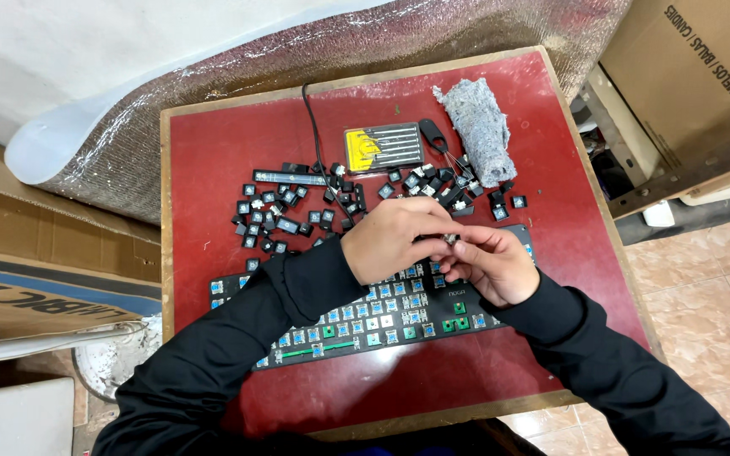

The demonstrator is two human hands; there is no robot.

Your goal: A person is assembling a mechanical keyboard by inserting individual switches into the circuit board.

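A black keyboard (356,325) with its keycaps off lies on a small red table (213,160), showing blue and green switches. Over its upper right part, my left hand (390,239) and my right hand (493,266) meet and pinch a small dark part (450,240) between their fingertips. Both arms wear black sleeves. Several loose black keycaps (276,215) are scattered beyond the keyboard, to the left and behind my hands.
A yellow case of small screwdrivers (382,148) lies at the back, next to a rolled grey cloth (479,127) and a black wire puller (434,135). A black cable (312,122) runs off the back edge. Cardboard boxes (694,84) stand right and left; silver foil sheeting (213,59) lies behind.
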